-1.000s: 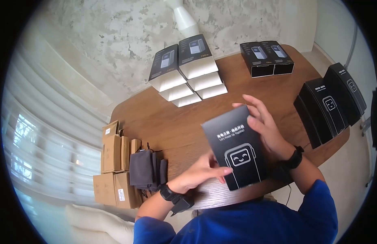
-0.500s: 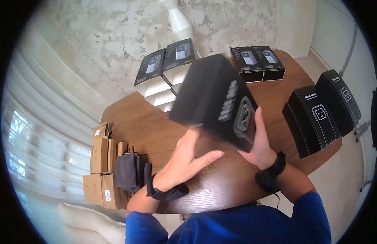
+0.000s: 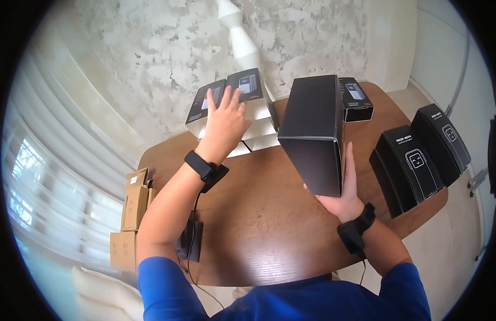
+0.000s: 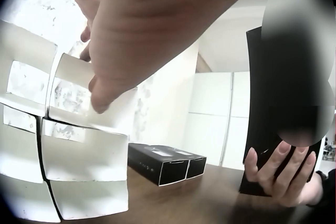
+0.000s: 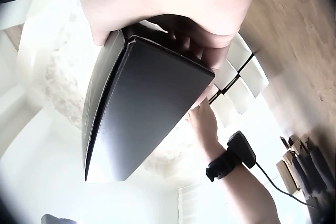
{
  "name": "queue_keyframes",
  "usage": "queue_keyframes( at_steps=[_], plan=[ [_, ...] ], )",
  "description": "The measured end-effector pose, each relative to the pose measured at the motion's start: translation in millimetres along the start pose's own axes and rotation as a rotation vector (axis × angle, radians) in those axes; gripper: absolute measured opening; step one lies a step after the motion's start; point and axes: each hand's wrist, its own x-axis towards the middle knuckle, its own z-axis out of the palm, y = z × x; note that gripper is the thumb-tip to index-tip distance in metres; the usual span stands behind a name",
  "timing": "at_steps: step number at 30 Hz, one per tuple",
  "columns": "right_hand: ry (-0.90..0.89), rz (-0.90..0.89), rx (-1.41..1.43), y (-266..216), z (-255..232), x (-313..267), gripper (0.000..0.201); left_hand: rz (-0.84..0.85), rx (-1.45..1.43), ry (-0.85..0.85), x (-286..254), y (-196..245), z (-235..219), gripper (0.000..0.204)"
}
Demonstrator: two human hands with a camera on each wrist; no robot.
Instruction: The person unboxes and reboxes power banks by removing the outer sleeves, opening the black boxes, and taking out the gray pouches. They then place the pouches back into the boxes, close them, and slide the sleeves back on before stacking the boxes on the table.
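My right hand [image 3: 344, 195] grips a black cardboard box [image 3: 312, 112] from below and the right, holding it up above the table; its plain sides face me. In the left wrist view, several fingers of that hand curl against the box's lower part. My left hand [image 3: 225, 127] reaches forward with fingers spread, overlapping the tops of the stacked black printed box sleeves [image 3: 249, 85]. The left wrist view shows these sleeves [image 4: 84, 155] from the front, with white insides and open ends.
Two closed printed boxes [image 4: 168, 163] lie at the back right, partly hidden by the held box in the head view. Black boxes with a smiling-face drawing [image 3: 413, 166] stand at the right. Brown cartons [image 3: 131, 211] and dark pouches [image 3: 194, 241] are at the left edge.
The box has turned from its smiling-face side to its plain sides and moved up and away. My left hand has let go of it and reached to the sleeves; the right keeps hold.
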Motion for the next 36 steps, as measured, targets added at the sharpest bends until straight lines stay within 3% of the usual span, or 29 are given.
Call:
queue_keyframes(
  at_steps=[2, 3, 6, 8, 10, 12, 14, 15, 18, 19, 20, 22, 24, 26, 27, 28, 29, 30, 32, 33, 35, 36],
  plan=[
    [-0.03, -0.049, -0.076, -2.1, -5.3, 3.0, 0.06, -0.005, 0.007, -0.007, 2.5, 3.6, -3.9, 0.055],
    [-0.033, -0.052, -0.085, -2.9, -8.5, 4.2, 0.06, -0.021, 0.01, 0.067, 2.6, 7.3, -11.8, 0.057],
    [-0.017, -0.118, -0.079, -14.0, -8.3, 8.4, 0.059, -0.086, -0.091, 0.224, -6.3, 24.7, -73.0, 0.057],
    [0.031, -0.18, 0.0, -20.6, -5.2, 4.7, 0.055, -0.089, -0.08, 0.207, -26.6, 35.2, -120.2, 0.055],
    [0.003, -0.193, 0.045, -27.2, -18.8, 10.7, 0.052, -0.041, -0.148, 0.094, -53.3, 41.1, -160.1, 0.045],
    [-0.002, -0.182, 0.096, -27.5, -24.2, 12.1, 0.05, 0.054, -0.2, 0.025, -81.1, 49.7, -182.4, 0.051],
    [-0.019, -0.201, 0.059, -24.1, -24.6, 12.9, 0.049, 0.189, -0.277, -0.19, -100.9, 61.7, -194.3, 0.056],
    [0.0, -0.19, 0.052, -21.3, -25.6, 13.7, 0.051, 0.29, -0.206, -0.35, -106.2, 68.1, -195.6, 0.064],
    [-0.001, -0.158, -0.06, -11.2, -23.0, 12.3, 0.053, 0.184, -0.354, -0.392, -125.6, 96.7, -173.5, 0.071],
    [-0.027, -0.137, -0.085, -9.6, -24.9, 12.8, 0.054, 0.297, -0.479, -0.478, -123.0, 95.4, -169.9, 0.07],
    [-0.016, -0.111, -0.102, -7.5, -24.1, 11.9, 0.054, 0.276, -0.503, -0.488, -126.4, 96.7, -164.1, 0.07],
    [-0.008, -0.137, -0.141, -6.3, -18.9, 9.6, 0.054, 0.364, -1.034, -0.05, -129.7, 95.5, -154.1, 0.064],
    [-0.025, -0.138, -0.157, -8.2, -19.4, 10.9, 0.055, 0.2, -1.155, -0.109, -130.5, 76.9, -155.4, 0.064],
    [-0.047, -0.148, -0.162, -8.8, -18.1, 10.4, 0.056, -0.088, -1.016, 0.09, -141.1, 60.4, -127.8, 0.063],
    [-0.019, -0.143, -0.175, -8.3, -16.1, 9.4, 0.057, -0.245, -0.879, 0.266, -148.7, 54.5, -101.1, 0.055],
    [0.007, -0.139, -0.188, -7.5, -15.0, 8.5, 0.057, -0.474, -0.889, 0.258, -155.7, 49.9, -83.6, 0.052],
    [0.03, -0.131, -0.187, -6.6, -15.3, 8.1, 0.058, -0.675, -1.011, 0.187, -165.1, 46.4, -60.6, 0.053],
    [0.033, -0.126, -0.187, -6.0, -15.9, 8.2, 0.058, -0.932, -1.447, 0.097, -168.6, 45.9, -49.7, 0.056],
    [0.036, -0.109, -0.169, -5.8, -17.1, 8.6, 0.058, -1.195, -1.81, 0.005, -175.4, 50.7, -33.6, 0.044],
    [0.041, -0.11, -0.172, -5.8, -16.6, 8.4, 0.058, -1.196, -1.815, 0.002, -180.1, 52.7, -24.0, 0.044],
    [0.059, -0.117, -0.172, -5.4, -15.3, 8.0, 0.058, -0.933, -2.058, -0.31, -190.3, 54.4, -5.5, 0.03],
    [0.069, -0.119, -0.175, -6.3, -16.9, 8.2, 0.058, -0.932, -2.066, -0.318, -190.0, 58.3, -2.1, 0.03]
  ],
)
